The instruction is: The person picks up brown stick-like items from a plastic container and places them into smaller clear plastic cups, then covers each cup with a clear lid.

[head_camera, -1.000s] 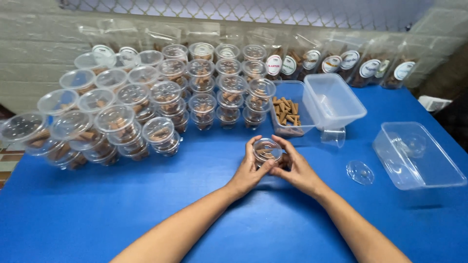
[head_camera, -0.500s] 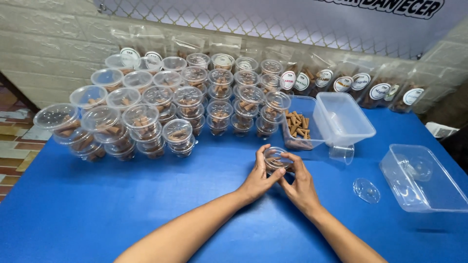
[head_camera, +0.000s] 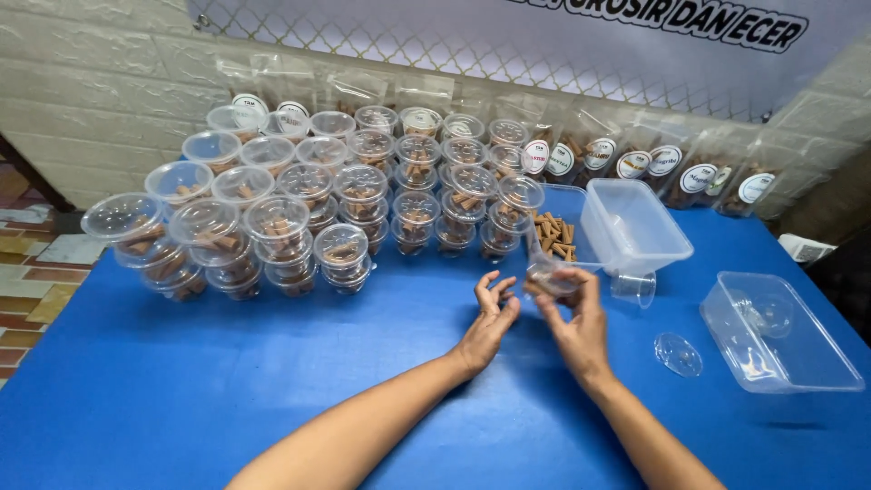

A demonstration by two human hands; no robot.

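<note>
Blue tabletop (head_camera: pixel 181 381) under a brick wall: the right hand (head_camera: pixel 572 327) pinches a small lidded cup (head_camera: pixel 551 281) just before the stacked cups (head_camera: pixel 299 218), left hand (head_camera: pixel 490 318) open beside; a loose lid could spill the brown sticks

Stacked lidded cups (head_camera: pixel 299 213) fill the left and middle of the desk (head_camera: pixel 181 399), with a row of pouches (head_camera: pixel 653 163) behind them against the wall. Right of the stacks a tray of sticks (head_camera: pixel 553 236) sits under a tilted tub (head_camera: pixel 635 227). An empty cup (head_camera: pixel 632 289) stands before the tub, a loose lid (head_camera: pixel 679 354) lies nearer, and another tub (head_camera: pixel 780 336) sits far right
</note>
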